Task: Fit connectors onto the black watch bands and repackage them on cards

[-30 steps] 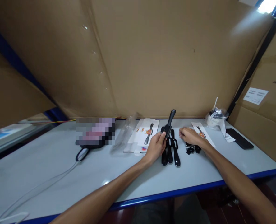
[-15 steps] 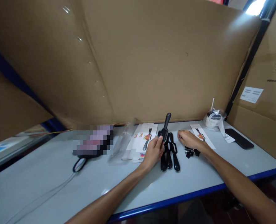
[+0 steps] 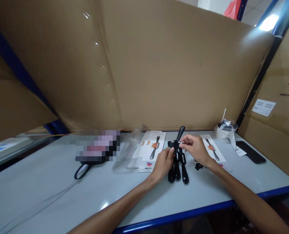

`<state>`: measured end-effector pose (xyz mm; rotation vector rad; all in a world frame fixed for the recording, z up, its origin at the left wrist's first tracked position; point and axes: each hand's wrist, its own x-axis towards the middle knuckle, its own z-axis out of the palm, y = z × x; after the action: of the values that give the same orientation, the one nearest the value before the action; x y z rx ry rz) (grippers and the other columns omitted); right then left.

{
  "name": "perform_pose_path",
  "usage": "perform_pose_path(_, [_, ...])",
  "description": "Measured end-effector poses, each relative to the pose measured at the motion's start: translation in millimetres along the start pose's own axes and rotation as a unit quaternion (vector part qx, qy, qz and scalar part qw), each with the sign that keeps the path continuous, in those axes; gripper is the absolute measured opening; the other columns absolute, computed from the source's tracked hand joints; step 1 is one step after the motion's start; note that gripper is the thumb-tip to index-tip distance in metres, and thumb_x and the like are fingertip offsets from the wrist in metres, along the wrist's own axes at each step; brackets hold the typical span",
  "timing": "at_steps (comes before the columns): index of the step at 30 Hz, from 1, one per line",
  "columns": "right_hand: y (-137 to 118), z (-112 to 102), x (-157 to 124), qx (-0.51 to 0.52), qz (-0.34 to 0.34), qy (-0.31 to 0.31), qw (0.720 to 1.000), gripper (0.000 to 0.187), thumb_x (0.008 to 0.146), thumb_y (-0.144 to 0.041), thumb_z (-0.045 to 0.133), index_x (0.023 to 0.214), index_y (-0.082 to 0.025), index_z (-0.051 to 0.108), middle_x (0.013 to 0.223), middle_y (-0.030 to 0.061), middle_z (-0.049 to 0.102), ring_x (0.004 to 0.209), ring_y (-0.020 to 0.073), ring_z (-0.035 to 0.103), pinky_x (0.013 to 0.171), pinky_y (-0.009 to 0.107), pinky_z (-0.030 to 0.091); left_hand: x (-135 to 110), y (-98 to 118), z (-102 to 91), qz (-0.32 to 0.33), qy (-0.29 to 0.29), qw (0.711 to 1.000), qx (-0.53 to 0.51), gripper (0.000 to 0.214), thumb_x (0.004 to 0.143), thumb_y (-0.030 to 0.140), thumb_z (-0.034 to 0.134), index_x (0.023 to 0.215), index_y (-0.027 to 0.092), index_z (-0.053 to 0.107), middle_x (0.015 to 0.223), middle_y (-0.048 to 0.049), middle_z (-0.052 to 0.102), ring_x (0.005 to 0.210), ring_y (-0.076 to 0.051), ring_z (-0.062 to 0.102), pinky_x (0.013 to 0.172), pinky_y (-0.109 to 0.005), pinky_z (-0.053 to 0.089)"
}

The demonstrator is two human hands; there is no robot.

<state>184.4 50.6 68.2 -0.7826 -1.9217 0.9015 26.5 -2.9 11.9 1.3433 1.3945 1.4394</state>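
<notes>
On the far left of the grey-white bench (image 3: 61, 195) we had a pixelated dark slab with a black loop (image 3: 82, 171), then a crumpled clear plastic bag (image 3: 128, 151) beside white printed cardboard sleeves (image 3: 146, 154). Next came our left hand (image 3: 162, 162), clamped around the middle of a black two-handled tool (image 3: 180, 133), tilted above several glossy black handled frames (image 3: 184, 169) lying on the bench. Our right hand (image 3: 197, 149) met it from the other side, finger and thumb pinching what looked like a small silvery piece (image 3: 181, 142) against the tool's middle — too small for us to name. Near that wrist lay small black knobs (image 3: 198, 165) and another white printed card (image 3: 214, 149).

We judged the step in hand to be fitting that piece to the tool; the next move called for a steady left grip — and fine fingertip alignment from the right.
</notes>
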Motion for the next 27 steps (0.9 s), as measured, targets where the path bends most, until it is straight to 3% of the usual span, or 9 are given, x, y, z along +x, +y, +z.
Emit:
perform_pose_path(5, [-3, 13, -9, -0.151, -0.063, -0.02, 0.986, 0.006, 0.088, -0.017, 0.065, 0.091, -0.021, 0.068, 0.088, 0.0033, 0.074, 0.082, 0.0174, 0.068, 0.079, 0.03, 0.052, -1, 7, 0.5, 0.055, 0.036, 0.994, 0.083, 0.038, 0.092, 0.042, 0.052, 0.06, 0.021, 0.048, 0.053, 0.0015, 0.049, 0.052, -0.015, 0.046, 0.053, -0.026, 0.03])
perform_pose_path(19, [-8, 22, -18, -0.266, -0.074, -0.018, 0.961, 0.009, 0.094, -0.013, 0.055, 0.095, -0.022, 0.058, 0.093, 0.0058, 0.073, 0.083, 0.0209, 0.07, 0.075, 0.029, 0.049, -10, 12, -0.6, 0.104, 0.023, 0.975, 0.195, 0.018, 0.099, 0.027, 0.047, 0.087, 0.022, 0.06, 0.065, -0.0032, 0.06, 0.056, -0.02, 0.055, 0.057, -0.027, 0.027])
perform_pose_path(27, [-9, 25, -24, -0.351, -0.146, -0.037, 0.924, 0.02, 0.094, -0.006, 0.043, 0.093, -0.021, 0.056, 0.093, 0.0097, 0.07, 0.087, 0.0231, 0.068, 0.078, 0.032, 0.05, -11, 14, -1.5, 0.116, 0.023, 0.962, 0.244, 0.018, 0.1, 0.025, 0.046, 0.086, 0.023, 0.057, 0.061, -0.0028, 0.058, 0.056, -0.022, 0.057, 0.056, -0.028, 0.026])
